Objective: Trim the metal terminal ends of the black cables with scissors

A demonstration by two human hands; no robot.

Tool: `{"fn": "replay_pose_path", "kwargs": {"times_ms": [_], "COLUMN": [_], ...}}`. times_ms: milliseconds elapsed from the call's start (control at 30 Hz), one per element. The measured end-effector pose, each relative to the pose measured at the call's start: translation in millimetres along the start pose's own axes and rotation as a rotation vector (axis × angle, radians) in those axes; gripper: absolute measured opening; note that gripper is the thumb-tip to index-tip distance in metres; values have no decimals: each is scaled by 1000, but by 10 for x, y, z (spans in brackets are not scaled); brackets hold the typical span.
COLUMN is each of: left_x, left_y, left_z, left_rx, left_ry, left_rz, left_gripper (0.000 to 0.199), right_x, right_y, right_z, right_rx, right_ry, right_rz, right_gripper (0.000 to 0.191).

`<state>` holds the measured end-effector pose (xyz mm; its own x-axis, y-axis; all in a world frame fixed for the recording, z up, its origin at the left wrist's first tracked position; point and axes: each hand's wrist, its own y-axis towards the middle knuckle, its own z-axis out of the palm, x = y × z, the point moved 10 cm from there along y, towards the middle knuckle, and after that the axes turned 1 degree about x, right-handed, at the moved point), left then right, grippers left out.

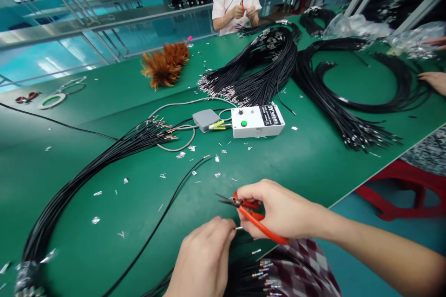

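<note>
My left hand (205, 255) is closed on a black cable, whose pale stripped tip (239, 228) pokes out between the fingertips. My right hand (275, 209) holds red-handled snips (258, 222), their dark pointed blades apart and aimed left, above the cable tip; its fingertips are close to that tip. Below the hands, a bundle of black cables with stripped ends (266, 278) lies over a checked cloth. A single cable (170, 202) with a bare end curves across the green table (146, 204) to the left of my left hand.
A white box (258, 121) with a green button stands mid-table beside a grey box (206, 120). Black cable bundles lie left (69, 190) and behind (265, 65). Foil scraps, an orange feather duster (165, 65) and a red stool (400, 188) are around. A person (237, 0) sits opposite; another hand (434, 81) is far right.
</note>
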<state>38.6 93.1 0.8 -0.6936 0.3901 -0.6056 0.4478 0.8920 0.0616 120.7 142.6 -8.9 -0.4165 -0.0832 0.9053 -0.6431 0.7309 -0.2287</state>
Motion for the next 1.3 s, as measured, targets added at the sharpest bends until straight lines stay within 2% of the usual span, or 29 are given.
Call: {"fn": "replay_pose_path", "kwargs": {"times_ms": [100,200,267,367,433,533,600,667,733,833,1000,1133,1300], "left_x": [-9,-56,-60,-19,68,178,215,267,287,268,225,230,315], "left_y": [17,30,28,-11,-54,-145,-166,-143,-118,-101,-118,-154,-214], "left_z": [70,51,88,178,219,370,411,345,248,142,12,44,-10], "left_rx": [80,80,134,238,252,322,325,239,145,36,-161,-198,-305], "left_ry": [-76,-157,-214,-342,-465,-719,-810,-777,-683,-541,-413,-428,-415], "left_rz": [-16,-3,-33,-134,-250,-425,-469,-459,-417,-363,-305,-283,-322], "left_gripper": [29,33,33,30,32,36,36,34,32,28,20,22,18], "right_x": [150,178,98,-35,-82,-176,-270,-349,-374,-381,-441,-490,-587], "right_y": [-2,0,5,-10,-7,35,53,39,5,-30,-28,-28,-78], "right_z": [0,50,127,298,358,336,271,194,172,226,379,497,609], "right_rx": [33,107,203,375,409,308,167,12,-82,-150,-266,-341,-375], "right_ry": [-186,-204,-79,276,466,635,721,794,867,988,1178,1292,1306], "right_rz": [-104,-149,-109,-16,10,38,74,93,81,60,74,73,127], "right_gripper": [14,11,11,11,10,11,12,14,19,27,27,25,24]}}
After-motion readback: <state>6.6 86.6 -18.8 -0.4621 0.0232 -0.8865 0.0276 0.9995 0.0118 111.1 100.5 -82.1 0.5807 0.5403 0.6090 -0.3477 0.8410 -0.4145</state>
